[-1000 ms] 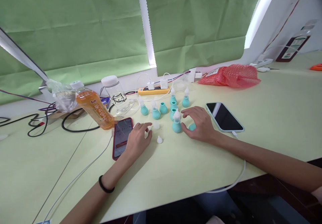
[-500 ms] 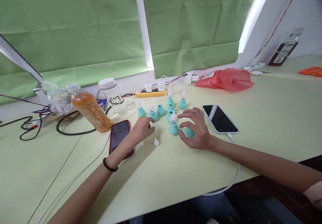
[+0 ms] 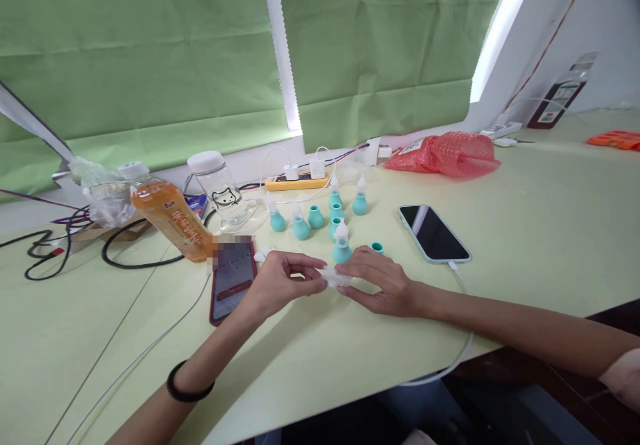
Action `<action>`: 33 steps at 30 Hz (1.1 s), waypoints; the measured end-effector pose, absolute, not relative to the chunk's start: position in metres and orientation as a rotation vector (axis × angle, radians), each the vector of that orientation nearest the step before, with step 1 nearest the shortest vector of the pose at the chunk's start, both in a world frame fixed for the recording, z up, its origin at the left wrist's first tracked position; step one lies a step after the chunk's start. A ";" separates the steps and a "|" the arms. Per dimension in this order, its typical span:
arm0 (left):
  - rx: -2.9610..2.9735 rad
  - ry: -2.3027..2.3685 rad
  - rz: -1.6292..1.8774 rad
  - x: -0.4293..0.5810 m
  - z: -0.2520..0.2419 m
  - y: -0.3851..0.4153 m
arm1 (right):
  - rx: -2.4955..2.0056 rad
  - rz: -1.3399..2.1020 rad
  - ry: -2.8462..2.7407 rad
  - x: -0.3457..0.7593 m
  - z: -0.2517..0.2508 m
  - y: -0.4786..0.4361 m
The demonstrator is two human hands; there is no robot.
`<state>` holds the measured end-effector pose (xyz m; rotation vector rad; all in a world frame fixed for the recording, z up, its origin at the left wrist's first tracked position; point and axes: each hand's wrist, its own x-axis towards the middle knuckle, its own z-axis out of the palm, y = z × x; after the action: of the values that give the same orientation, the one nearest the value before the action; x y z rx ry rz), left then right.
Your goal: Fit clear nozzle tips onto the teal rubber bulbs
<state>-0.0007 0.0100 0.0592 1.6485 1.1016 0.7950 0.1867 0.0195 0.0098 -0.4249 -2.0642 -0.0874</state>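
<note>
My left hand (image 3: 280,281) and my right hand (image 3: 377,283) meet over the pale green table (image 3: 350,351), both pinching a small white translucent tip piece (image 3: 334,276) between their fingertips. Just behind them stands a teal bulb with a white tip (image 3: 342,245), and a teal bulb without a tip (image 3: 377,247) peeks out behind my right hand. Several more teal bulbs (image 3: 315,217) stand farther back, some capped in white. A loose white tip (image 3: 262,253) lies left of my left hand.
A red phone (image 3: 231,279) lies by my left wrist, a light blue phone (image 3: 433,232) to the right with its cable. An orange drink bottle (image 3: 173,215), a glass jar (image 3: 220,188), a yellow power strip (image 3: 296,181), black cables (image 3: 75,245) and a red bag (image 3: 447,153) stand behind.
My left hand came back from the loose white tips and my right hand left the teal bulb; both moved nearer and now hold one white tip piece together.
</note>
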 end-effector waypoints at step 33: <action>2.739 0.855 1.534 0.003 0.019 -0.011 | -0.789 1.792 -1.657 0.184 0.015 0.021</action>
<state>0.0030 -0.0105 0.0190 2.7388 0.8548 1.5341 0.1840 0.0210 0.0147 -0.7890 -1.6572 1.7924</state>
